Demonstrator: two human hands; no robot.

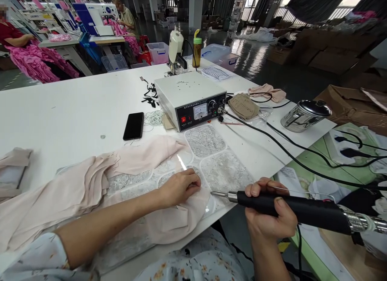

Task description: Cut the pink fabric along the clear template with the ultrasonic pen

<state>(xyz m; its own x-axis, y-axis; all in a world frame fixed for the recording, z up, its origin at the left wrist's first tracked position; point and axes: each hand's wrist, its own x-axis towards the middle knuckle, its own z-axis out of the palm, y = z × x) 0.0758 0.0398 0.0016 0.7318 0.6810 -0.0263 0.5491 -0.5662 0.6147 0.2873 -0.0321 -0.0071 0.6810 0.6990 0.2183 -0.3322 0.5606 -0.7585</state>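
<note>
My left hand [180, 187] rests knuckles-up with its fingers curled, pressing down on a piece of pale pink fabric [169, 218] that lies over a clear plastic template [225, 172] at the table's near edge. My right hand [269, 216] grips a black handheld tool [296, 210] whose metal tip [219, 194] points left toward the fabric, a short way from my left fingers. A black cable [272, 142] runs from the tool's side of the table to a white control box [192, 97] with a dial and a red switch.
More pink fabric [60, 192] spreads to the left. A black phone [134, 125] and white elastic loops [154, 117] lie by the box. A steel pot [304, 115] stands at the right edge. A bottle [197, 49] and small machine [175, 51] stand behind. People sew at far tables.
</note>
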